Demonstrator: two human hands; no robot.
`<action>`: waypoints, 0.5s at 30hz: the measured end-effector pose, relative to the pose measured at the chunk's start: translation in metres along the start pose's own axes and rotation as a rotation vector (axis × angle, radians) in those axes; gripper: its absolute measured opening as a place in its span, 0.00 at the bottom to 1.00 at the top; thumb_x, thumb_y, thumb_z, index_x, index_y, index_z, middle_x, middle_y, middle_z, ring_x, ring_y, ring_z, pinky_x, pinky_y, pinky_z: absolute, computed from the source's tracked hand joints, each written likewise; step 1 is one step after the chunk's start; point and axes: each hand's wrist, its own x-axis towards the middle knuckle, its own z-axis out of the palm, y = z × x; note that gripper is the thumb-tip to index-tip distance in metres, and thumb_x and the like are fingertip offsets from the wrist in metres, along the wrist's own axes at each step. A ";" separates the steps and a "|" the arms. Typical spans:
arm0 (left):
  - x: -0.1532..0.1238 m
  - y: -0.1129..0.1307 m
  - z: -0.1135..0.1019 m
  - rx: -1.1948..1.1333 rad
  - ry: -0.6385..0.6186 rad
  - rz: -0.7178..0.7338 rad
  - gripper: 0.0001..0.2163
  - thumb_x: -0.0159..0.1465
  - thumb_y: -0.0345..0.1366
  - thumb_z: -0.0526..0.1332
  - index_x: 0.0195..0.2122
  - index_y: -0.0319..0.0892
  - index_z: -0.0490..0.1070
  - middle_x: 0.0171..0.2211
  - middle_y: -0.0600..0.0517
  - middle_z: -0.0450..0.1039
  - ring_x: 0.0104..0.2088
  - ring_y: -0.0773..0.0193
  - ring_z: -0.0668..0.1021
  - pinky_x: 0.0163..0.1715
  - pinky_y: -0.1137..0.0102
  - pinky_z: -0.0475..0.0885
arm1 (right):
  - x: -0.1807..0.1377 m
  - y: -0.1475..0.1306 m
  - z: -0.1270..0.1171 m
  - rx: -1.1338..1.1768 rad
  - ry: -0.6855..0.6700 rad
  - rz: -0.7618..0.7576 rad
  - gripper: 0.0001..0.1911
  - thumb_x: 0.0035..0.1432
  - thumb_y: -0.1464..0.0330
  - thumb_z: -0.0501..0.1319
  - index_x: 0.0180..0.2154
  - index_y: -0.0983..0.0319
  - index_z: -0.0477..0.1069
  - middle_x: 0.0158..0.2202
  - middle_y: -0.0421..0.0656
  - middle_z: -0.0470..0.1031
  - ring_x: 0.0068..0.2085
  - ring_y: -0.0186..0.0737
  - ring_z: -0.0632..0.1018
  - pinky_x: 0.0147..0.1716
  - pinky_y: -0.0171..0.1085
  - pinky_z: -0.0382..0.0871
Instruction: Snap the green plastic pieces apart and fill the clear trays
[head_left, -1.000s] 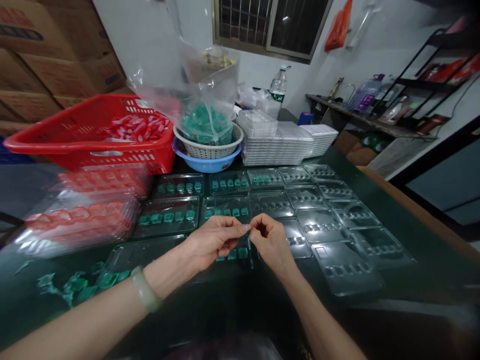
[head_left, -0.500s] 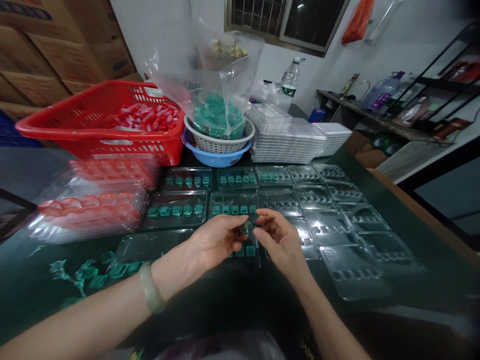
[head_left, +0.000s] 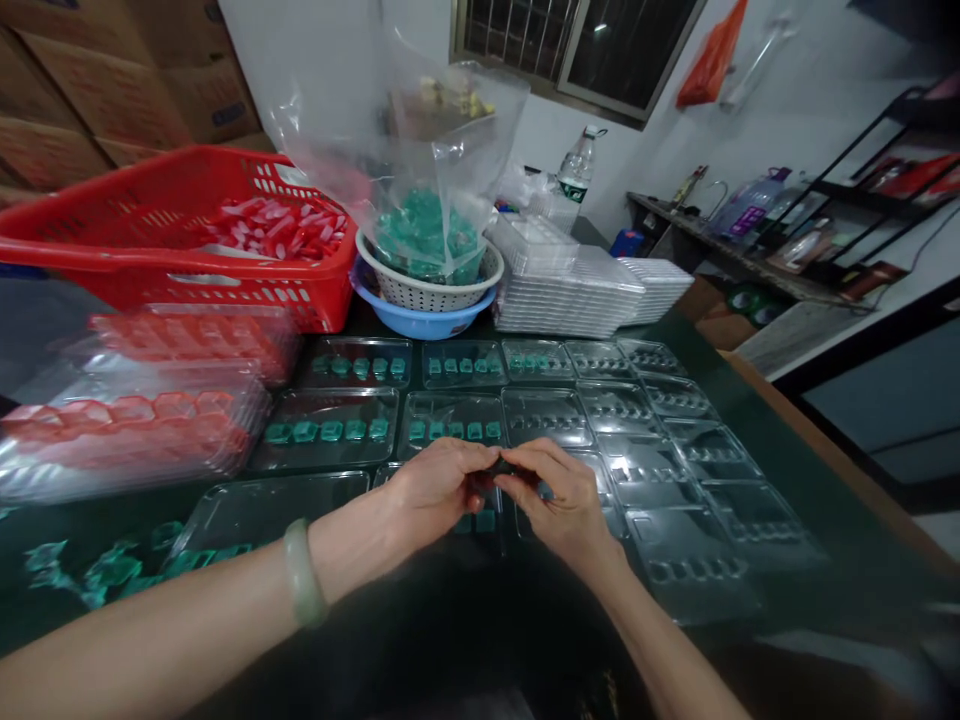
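Found one small dark piece (head_left: 499, 466) pinched between the fingertips of left hand (head_left: 435, 490) and right hand (head_left: 564, 500), mostly hidden, on the near side of the colander (head_left: 424, 297) and slightly right of it. Judged light, stiff, perhaps slippery; best gripped gently by opposite edges. Observed thumbs opposed to fingers, knuckles bent, forearms angled inward. Recorded clear trays (head_left: 330, 404) with green pieces (head_left: 331, 431) beyond the hands, just short of the colander; logged a red basket (head_left: 142, 290) left of the colander.
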 end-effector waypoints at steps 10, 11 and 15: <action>0.013 0.026 0.001 0.069 0.008 0.032 0.08 0.52 0.35 0.63 0.32 0.38 0.74 0.36 0.48 0.69 0.28 0.67 0.71 0.18 0.75 0.59 | 0.045 0.087 -0.046 -0.363 0.068 0.174 0.11 0.55 0.65 0.57 0.39 0.63 0.72 0.31 0.44 0.73 0.30 0.35 0.73 0.31 0.34 0.67; 0.008 0.030 -0.004 0.089 0.042 0.060 0.09 0.51 0.35 0.64 0.33 0.38 0.74 0.38 0.47 0.70 0.29 0.67 0.71 0.19 0.75 0.60 | 0.057 0.108 -0.052 -0.464 0.066 0.218 0.13 0.55 0.64 0.56 0.39 0.64 0.73 0.31 0.44 0.73 0.30 0.35 0.73 0.31 0.34 0.67; -0.023 0.046 -0.038 0.166 0.219 0.180 0.11 0.47 0.35 0.67 0.34 0.39 0.76 0.37 0.46 0.72 0.31 0.64 0.72 0.22 0.75 0.64 | 0.098 0.186 -0.064 -0.588 -0.007 0.273 0.14 0.53 0.67 0.57 0.38 0.67 0.74 0.32 0.49 0.74 0.32 0.40 0.73 0.34 0.36 0.65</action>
